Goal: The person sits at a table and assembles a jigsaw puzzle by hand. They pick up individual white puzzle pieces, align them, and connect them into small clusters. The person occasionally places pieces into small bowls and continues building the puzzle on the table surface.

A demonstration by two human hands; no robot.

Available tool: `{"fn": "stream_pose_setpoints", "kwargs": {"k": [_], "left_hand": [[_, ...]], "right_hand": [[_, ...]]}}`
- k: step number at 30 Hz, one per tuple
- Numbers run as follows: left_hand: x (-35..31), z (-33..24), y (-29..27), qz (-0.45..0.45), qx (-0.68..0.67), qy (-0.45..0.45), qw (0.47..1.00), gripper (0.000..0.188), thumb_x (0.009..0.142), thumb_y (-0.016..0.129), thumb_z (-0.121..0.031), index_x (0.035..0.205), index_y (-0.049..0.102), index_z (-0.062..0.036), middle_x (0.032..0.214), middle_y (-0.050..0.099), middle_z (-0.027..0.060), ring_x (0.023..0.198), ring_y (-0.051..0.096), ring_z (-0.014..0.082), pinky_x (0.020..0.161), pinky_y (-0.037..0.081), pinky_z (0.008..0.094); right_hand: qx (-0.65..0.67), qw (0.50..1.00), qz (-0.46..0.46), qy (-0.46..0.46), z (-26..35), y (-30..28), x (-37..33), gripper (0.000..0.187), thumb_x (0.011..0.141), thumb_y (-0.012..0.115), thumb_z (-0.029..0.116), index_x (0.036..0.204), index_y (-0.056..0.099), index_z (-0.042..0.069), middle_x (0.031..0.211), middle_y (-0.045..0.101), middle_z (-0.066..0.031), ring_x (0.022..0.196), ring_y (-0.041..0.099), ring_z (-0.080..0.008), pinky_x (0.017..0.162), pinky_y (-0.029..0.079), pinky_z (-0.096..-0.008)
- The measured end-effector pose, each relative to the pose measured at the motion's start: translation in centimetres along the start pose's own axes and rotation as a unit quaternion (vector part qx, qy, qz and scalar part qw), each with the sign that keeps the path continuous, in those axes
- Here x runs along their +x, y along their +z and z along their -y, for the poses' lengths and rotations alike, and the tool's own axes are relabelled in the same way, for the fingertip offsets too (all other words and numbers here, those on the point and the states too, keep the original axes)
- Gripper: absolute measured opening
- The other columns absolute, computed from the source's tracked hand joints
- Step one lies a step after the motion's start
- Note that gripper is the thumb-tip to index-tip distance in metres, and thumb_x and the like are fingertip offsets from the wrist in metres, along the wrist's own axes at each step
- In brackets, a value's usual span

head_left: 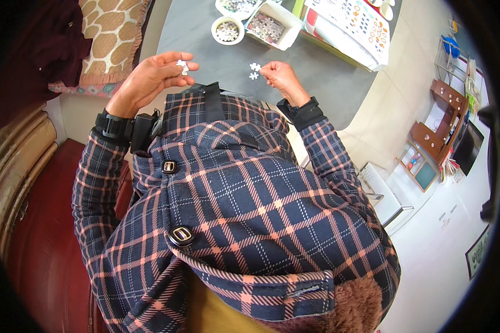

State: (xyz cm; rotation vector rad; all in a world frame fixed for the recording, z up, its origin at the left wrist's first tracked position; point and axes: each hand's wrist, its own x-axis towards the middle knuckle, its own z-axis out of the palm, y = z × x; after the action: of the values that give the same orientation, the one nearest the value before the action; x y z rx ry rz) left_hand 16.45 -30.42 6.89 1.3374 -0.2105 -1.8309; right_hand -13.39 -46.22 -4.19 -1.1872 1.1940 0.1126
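My left hand [153,79] is raised over the near left edge of the grey table, its fingers curled around a few white jigsaw puzzle pieces [183,67]. Over the tabletop, my right hand [284,79] has thumb and fingertips pinched together. Whatever lies between those fingertips is hidden. Just left of them, a white puzzle piece [255,66] and a second white puzzle piece [254,76] show against the grey surface, very close to the fingers.
Beyond my hands stand a round white bowl [228,31] and a white box [286,33], both holding puzzle pieces, with another container [236,14] behind. Printed sheets [350,33] lie at the far right of the grey table [205,64]. A cushion [111,39] is at the left.
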Motion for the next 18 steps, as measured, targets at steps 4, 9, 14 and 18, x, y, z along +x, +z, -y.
{"fn": "stream_pose_setpoints", "kwargs": {"k": [4,9,14,18], "left_hand": [[-0.2,0.1,-0.2,-0.004,0.006,-0.016,1.0,0.029,0.097,0.052,-0.009,0.123,0.051,0.0043,0.111,0.063,0.0153,0.087,0.068,0.0185,0.077,0.058,0.0209],[0.0,0.6,-0.6,-0.013,-0.021,-0.012,1.0,0.023,0.096,0.055,-0.01,0.114,0.058,0.0039,0.105,0.064,0.0111,0.085,0.068,0.0166,0.076,0.058,0.0206],[0.2,1.1,-0.6,-0.031,-0.047,-0.014,0.998,0.021,0.095,0.057,-0.01,0.11,0.061,0.0029,0.096,0.065,0.0059,0.08,0.068,0.0128,0.074,0.057,0.0194],[0.2,1.0,-0.9,-0.014,-0.034,-0.02,0.999,0.02,0.095,0.058,-0.01,0.11,0.062,0.0024,0.09,0.065,0.0033,0.075,0.067,0.0099,0.069,0.056,0.017]], "right_hand": [[-0.041,0.998,-0.041,0.005,-3.6,-1.2,1.9,0.016,0.078,0.067,0.017,0.075,0.064,0.001,0.066,0.06,-0.0003,0.057,0.053,-0.0094,0.053,0.045,-0.0258],[-0.057,0.997,-0.053,0.021,-5.2,-1.8,2.5,0.016,0.077,0.068,0.017,0.077,0.066,0.001,0.067,0.062,-0.001,0.058,0.056,-0.0103,0.055,0.047,-0.0268],[-0.077,0.996,-0.05,0.005,-5.1,-1.7,2.4,0.015,0.082,0.067,0.016,0.078,0.064,0.001,0.068,0.058,0.0007,0.058,0.051,-0.0086,0.053,0.043,-0.0243],[-0.074,0.996,-0.058,0.002,-5.3,-1.7,2.7,0.015,0.076,0.068,0.017,0.076,0.067,0.002,0.067,0.064,-0.0023,0.057,0.058,-0.0115,0.055,0.049,-0.0276]]}}
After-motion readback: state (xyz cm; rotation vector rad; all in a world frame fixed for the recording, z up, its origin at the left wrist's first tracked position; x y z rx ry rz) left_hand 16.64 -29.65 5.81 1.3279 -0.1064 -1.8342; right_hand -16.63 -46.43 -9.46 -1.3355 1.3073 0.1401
